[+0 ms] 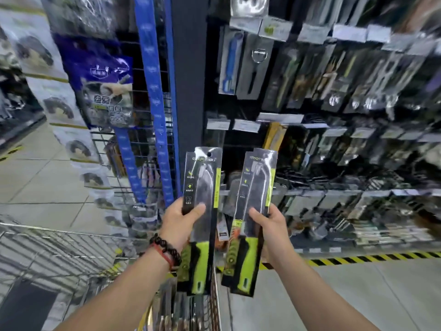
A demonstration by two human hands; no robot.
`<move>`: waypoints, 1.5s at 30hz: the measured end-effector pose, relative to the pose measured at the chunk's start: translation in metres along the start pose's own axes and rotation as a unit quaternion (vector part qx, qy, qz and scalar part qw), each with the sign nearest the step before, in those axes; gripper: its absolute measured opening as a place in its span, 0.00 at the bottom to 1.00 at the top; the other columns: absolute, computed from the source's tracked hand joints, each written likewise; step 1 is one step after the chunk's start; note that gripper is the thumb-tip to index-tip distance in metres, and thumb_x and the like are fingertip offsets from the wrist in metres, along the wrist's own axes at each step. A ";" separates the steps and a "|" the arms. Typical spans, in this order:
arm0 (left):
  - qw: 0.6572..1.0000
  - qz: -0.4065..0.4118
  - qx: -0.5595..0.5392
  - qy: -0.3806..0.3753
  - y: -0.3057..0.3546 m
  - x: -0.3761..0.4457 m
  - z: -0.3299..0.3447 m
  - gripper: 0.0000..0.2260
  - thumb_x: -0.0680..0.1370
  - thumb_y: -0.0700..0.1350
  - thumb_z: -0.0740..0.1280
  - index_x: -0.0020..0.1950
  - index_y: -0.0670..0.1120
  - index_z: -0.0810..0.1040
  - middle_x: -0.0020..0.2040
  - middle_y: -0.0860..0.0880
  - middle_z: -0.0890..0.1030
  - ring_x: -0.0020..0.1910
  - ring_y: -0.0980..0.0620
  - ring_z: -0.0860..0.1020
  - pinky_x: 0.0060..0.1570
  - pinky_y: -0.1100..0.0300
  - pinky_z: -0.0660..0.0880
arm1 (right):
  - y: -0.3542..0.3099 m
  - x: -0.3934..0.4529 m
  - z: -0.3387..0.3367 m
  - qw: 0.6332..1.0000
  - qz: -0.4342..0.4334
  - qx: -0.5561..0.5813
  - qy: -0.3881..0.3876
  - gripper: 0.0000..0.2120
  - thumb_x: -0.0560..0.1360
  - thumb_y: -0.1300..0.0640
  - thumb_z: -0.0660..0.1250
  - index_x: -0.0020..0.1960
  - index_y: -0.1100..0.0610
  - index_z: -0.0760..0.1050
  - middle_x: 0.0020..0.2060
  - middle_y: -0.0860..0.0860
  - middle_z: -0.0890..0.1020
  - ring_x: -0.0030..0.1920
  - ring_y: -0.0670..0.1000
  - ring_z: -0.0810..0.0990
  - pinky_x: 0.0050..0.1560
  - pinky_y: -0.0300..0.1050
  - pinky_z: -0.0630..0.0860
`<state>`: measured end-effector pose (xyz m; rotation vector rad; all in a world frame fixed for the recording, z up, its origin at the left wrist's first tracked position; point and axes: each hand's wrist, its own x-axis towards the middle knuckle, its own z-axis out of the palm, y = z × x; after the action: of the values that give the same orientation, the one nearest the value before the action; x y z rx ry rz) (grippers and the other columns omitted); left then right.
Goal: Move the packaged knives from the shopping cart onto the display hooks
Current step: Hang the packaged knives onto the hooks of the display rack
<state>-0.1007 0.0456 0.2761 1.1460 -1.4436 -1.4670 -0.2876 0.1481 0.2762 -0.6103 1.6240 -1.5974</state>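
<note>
My left hand (181, 223) grips a packaged knife (202, 187) with a green handle, held upright with its hang hole at the top. My right hand (269, 225) grips a second packaged knife (256, 187) of the same kind, tilted slightly right. It has other packs stacked behind it. Both packs are raised in front of the dark display wall, whose hooks (310, 194) hold rows of hanging packaged utensils. The wire shopping cart (59, 249) is below at the left, with more packs (181, 311) in its basket under my arms.
A blue wire rack (152, 91) with hanging bags of scrubbers stands to the left of the display. White price tags (245, 126) line the hook rows. A yellow-black hazard stripe (358, 258) marks the floor along the shelf base. Grey tiled aisle floor lies at left.
</note>
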 end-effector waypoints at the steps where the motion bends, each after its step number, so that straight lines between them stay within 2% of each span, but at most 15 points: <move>1: 1.000 0.002 -0.003 0.008 0.001 0.003 0.013 0.04 0.75 0.44 0.72 0.49 0.49 0.80 0.49 0.47 0.84 0.50 0.48 0.82 0.54 0.50 0.78 | -0.003 0.008 -0.010 1.000 -0.002 0.009 -0.001 0.05 0.76 0.59 0.69 0.51 0.52 0.79 0.48 0.54 0.86 0.49 0.57 0.84 0.53 0.58 0.80; 4: 0.999 -0.010 -0.011 0.031 0.005 0.012 0.058 0.10 0.75 0.46 0.72 0.51 0.40 0.79 0.47 0.44 0.83 0.47 0.45 0.81 0.53 0.48 0.77 | -0.010 0.034 -0.043 1.000 -0.002 0.017 0.004 0.02 0.76 0.54 0.69 0.48 0.50 0.78 0.41 0.47 0.85 0.43 0.49 0.84 0.46 0.48 0.79; 9: 0.997 -0.012 -0.017 0.076 0.013 0.023 0.139 0.12 0.75 0.49 0.71 0.47 0.40 0.80 0.42 0.45 0.83 0.42 0.47 0.80 0.47 0.51 0.77 | -0.020 0.084 -0.100 0.998 0.029 -0.028 -0.043 0.14 0.74 0.43 0.69 0.46 0.54 0.77 0.39 0.52 0.82 0.39 0.52 0.81 0.45 0.53 0.79; 11: 0.994 -0.023 -0.023 0.102 0.015 0.030 0.161 0.09 0.76 0.50 0.71 0.46 0.44 0.81 0.44 0.45 0.85 0.45 0.46 0.81 0.51 0.49 0.78 | -0.023 0.106 -0.119 0.997 0.046 -0.031 -0.055 0.14 0.73 0.43 0.70 0.48 0.54 0.79 0.42 0.53 0.84 0.43 0.54 0.83 0.52 0.59 0.80; 12: 0.993 -0.031 -0.019 0.115 0.016 0.034 0.168 0.08 0.76 0.50 0.70 0.46 0.46 0.81 0.45 0.46 0.85 0.47 0.47 0.82 0.52 0.49 0.78 | -0.023 0.117 -0.127 0.996 0.051 -0.032 -0.062 0.17 0.72 0.42 0.71 0.52 0.54 0.79 0.46 0.52 0.85 0.47 0.54 0.83 0.57 0.60 0.78; 15: 0.989 -0.040 -0.011 0.143 0.016 0.042 0.181 0.09 0.75 0.54 0.71 0.47 0.49 0.81 0.46 0.50 0.85 0.49 0.50 0.82 0.55 0.49 0.78 | -0.012 0.153 -0.144 0.994 0.062 -0.042 -0.076 0.42 0.60 0.30 0.74 0.67 0.53 0.72 0.62 0.51 0.80 0.61 0.56 0.79 0.64 0.61 0.74; 16: 0.988 -0.036 -0.013 0.150 0.018 0.045 0.183 0.09 0.74 0.55 0.71 0.47 0.50 0.81 0.46 0.51 0.85 0.49 0.51 0.82 0.55 0.49 0.77 | -0.010 0.166 -0.146 0.994 0.054 -0.045 -0.084 0.42 0.60 0.31 0.73 0.67 0.53 0.72 0.62 0.52 0.80 0.61 0.56 0.79 0.64 0.61 0.74; 19: 0.985 -0.028 -0.005 0.171 0.024 0.057 0.185 0.09 0.73 0.56 0.70 0.45 0.52 0.80 0.45 0.54 0.84 0.50 0.52 0.81 0.52 0.55 0.76 | -0.019 0.185 -0.135 0.990 0.046 -0.079 -0.107 0.23 0.70 0.42 0.72 0.61 0.50 0.75 0.56 0.50 0.83 0.57 0.56 0.81 0.61 0.61 0.75; 21: 0.984 -0.040 0.000 0.173 0.024 0.063 0.185 0.07 0.74 0.55 0.69 0.45 0.53 0.79 0.45 0.55 0.83 0.51 0.53 0.80 0.48 0.59 0.74 | -0.017 0.200 -0.127 0.987 0.060 -0.092 -0.119 0.17 0.74 0.49 0.70 0.61 0.51 0.75 0.58 0.50 0.82 0.58 0.54 0.80 0.63 0.59 0.75; 25: 0.983 -0.056 0.025 0.173 0.012 0.085 0.181 0.18 0.73 0.62 0.66 0.52 0.48 0.79 0.51 0.51 0.81 0.54 0.50 0.78 0.55 0.55 0.75 | -0.003 0.235 -0.107 0.979 0.072 -0.128 -0.143 0.24 0.76 0.50 0.68 0.69 0.56 0.68 0.66 0.49 0.75 0.64 0.54 0.74 0.67 0.55 0.69; 27: 0.981 -0.054 0.013 0.185 0.011 0.099 0.179 0.11 0.75 0.58 0.66 0.42 0.51 0.75 0.40 0.54 0.78 0.44 0.53 0.77 0.42 0.64 0.72 | 0.005 0.255 -0.097 0.975 0.074 -0.142 -0.154 0.30 0.75 0.48 0.69 0.73 0.55 0.65 0.70 0.51 0.72 0.67 0.56 0.73 0.68 0.58 0.69; 29: 0.981 -0.044 -0.003 0.188 0.008 0.115 0.179 0.12 0.74 0.57 0.66 0.36 0.51 0.73 0.31 0.56 0.73 0.34 0.55 0.73 0.31 0.66 0.67 | 0.010 0.275 -0.085 0.976 0.076 -0.138 -0.150 0.34 0.74 0.47 0.70 0.75 0.55 0.61 0.73 0.53 0.68 0.69 0.58 0.70 0.69 0.61 0.68; 40: 0.989 -0.066 -0.002 0.134 -0.024 0.194 0.159 0.08 0.74 0.52 0.69 0.41 0.48 0.80 0.35 0.56 0.81 0.35 0.59 0.78 0.33 0.68 0.69 | -0.012 0.352 -0.024 0.982 0.056 -0.121 -0.135 0.34 0.79 0.54 0.64 0.78 0.59 0.50 0.77 0.54 0.56 0.76 0.56 0.57 0.75 0.54 0.57; 42: 0.989 -0.082 -0.009 0.127 -0.028 0.201 0.160 0.08 0.75 0.51 0.68 0.41 0.48 0.80 0.36 0.56 0.81 0.37 0.59 0.78 0.34 0.68 0.69 | -0.009 0.358 -0.017 0.984 0.057 -0.114 -0.126 0.36 0.78 0.51 0.67 0.78 0.59 0.51 0.77 0.54 0.58 0.76 0.56 0.59 0.75 0.56 0.58; 45: 0.989 -0.083 0.001 0.119 -0.034 0.208 0.163 0.12 0.77 0.47 0.68 0.34 0.50 0.74 0.21 0.60 0.73 0.29 0.61 0.70 0.27 0.71 0.64 | 0.046 0.396 -0.027 0.983 0.044 -0.111 -0.136 0.48 0.63 0.32 0.73 0.75 0.53 0.61 0.74 0.54 0.67 0.72 0.58 0.67 0.71 0.62 0.65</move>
<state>-0.3166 -0.0995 0.2173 1.4199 -1.2101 -1.3837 -0.5361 -0.1408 0.1556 -0.8224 1.6066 -1.2182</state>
